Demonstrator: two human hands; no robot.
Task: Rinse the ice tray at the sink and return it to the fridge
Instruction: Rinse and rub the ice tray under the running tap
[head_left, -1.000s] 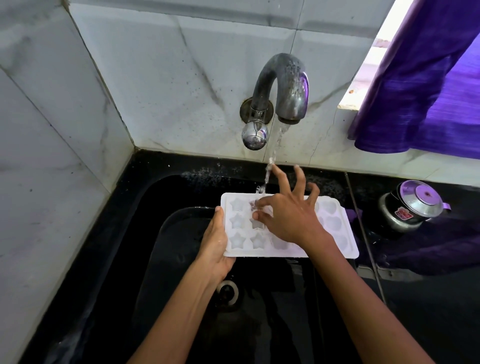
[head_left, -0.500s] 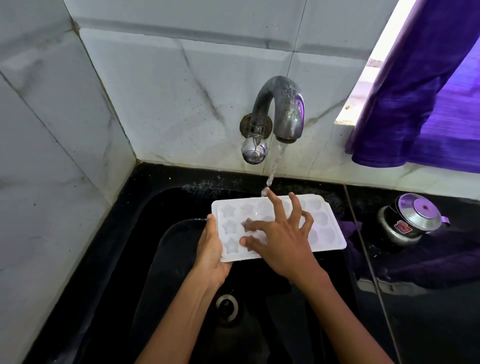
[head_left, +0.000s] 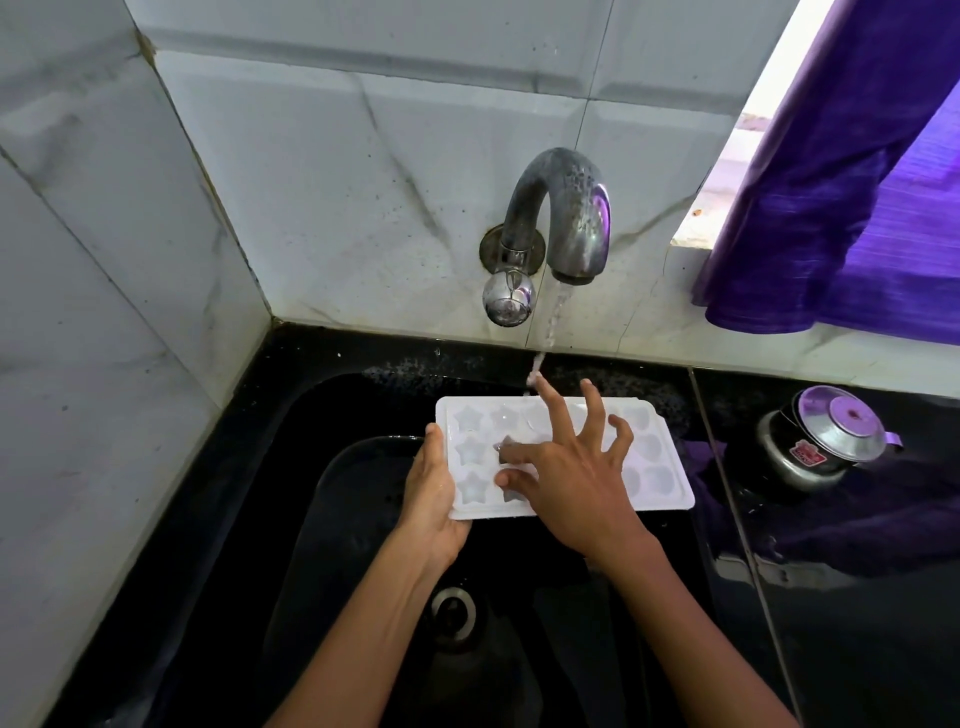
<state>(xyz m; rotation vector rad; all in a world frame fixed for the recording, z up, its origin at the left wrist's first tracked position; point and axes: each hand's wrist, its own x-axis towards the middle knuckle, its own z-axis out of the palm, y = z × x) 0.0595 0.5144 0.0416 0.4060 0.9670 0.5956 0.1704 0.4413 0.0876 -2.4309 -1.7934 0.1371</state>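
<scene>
Over the black sink, the white tray is held level above the basin, its far long edge just under the stream falling from the tap, its near edge well above the drain; the left hand grips the tray's left short edge, thumb laid along the top rim and fingers curled beneath; the right hand rests on the tray's middle with its fingers spread wide, thumb and forefinger tips pressing into the star moulds, the middle finger reaching to where the water lands; star-shaped cells show at the tray's left end, rounder ones at its right. Left of the tray the basin wall curves up with open room between it and the left hand; behind, a narrow wet strip of black worktop lies between basin and wall; to the right a thin seam divides sink from worktop. Pale marbled tiles close the corner on two sides; a purple curtain hangs at upper right beside a bright window sill. On the worktop, well apart from the tray, stands a small steel pot with a lid; it bears a red label, its writing too small to read.
</scene>
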